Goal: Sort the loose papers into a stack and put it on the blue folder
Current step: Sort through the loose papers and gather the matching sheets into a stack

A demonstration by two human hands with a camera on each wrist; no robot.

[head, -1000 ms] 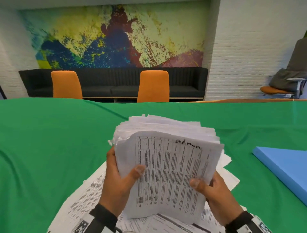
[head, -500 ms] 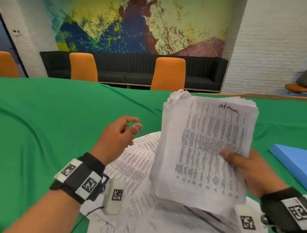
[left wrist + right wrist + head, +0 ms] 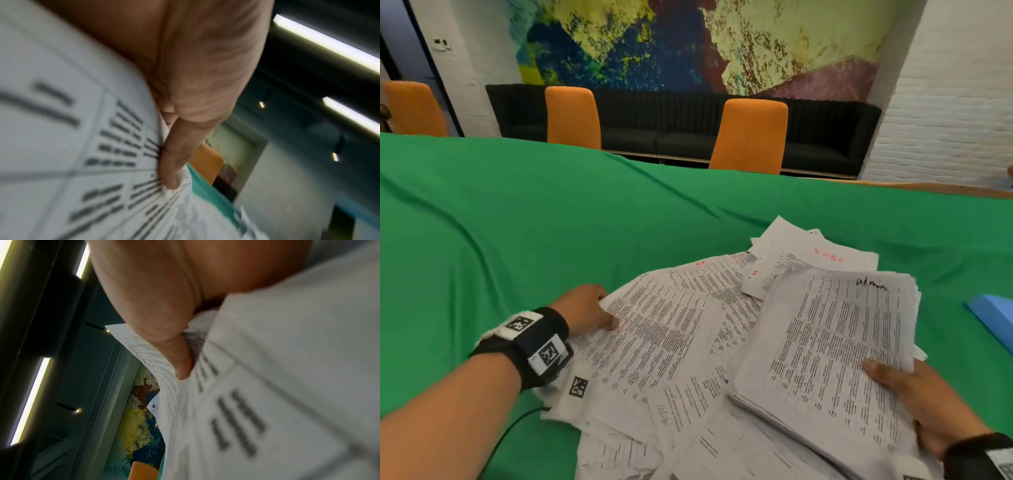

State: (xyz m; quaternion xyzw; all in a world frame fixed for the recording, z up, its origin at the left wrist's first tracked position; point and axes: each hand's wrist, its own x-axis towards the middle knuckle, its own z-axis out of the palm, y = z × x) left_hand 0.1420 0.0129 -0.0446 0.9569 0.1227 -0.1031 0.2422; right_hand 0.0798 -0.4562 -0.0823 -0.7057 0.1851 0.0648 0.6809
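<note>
Head view: stack [image 3: 825,356] in right hand [image 3: 928,407] runs lengthwise away.

Green cloth [image 3: 517,222], blue folder [image 3: 993,318], black-printed white papers [image 3: 671,325].

free room: we see bare green cloth [image 3: 517,222] left and beyond the papers | in the way: loose papers [image 3: 671,342] spread mid-table – held stack [image 3: 825,359] lies on them | right: blue folder [image 3: 993,315] just beyond the stack, cloth between
</note>
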